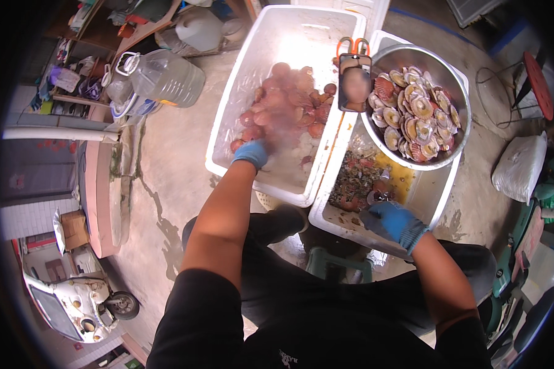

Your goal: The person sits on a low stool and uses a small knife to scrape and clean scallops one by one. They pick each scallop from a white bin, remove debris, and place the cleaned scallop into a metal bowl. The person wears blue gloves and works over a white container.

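My left hand (pixel 251 154), in a blue work glove, reaches into a white foam tub (pixel 217 133) at the near edge of a heap of reddish scallops (pixel 277 104). A hazy smear blurs the view there, and its fingertips are hidden. My right hand (pixel 392 221), gloved in blue and grey, is over the near end of a second white tub (pixel 436 203). Dark shellfish scraps (pixel 355 180) lie in that tub beside the hand. A small shiny dark thing (pixel 381 196) is near its fingers; whether they hold anything is unclear.
A large steel bowl (pixel 464 120) of opened scallops (pixel 415 108) rests across the second tub. A phone (pixel 354 83) and orange-handled scissors (pixel 361 44) sit between the tubs. Left are a clear water jug (pixel 166 78) and a white vehicle (pixel 76 306). A green stool (pixel 318 263) is below.
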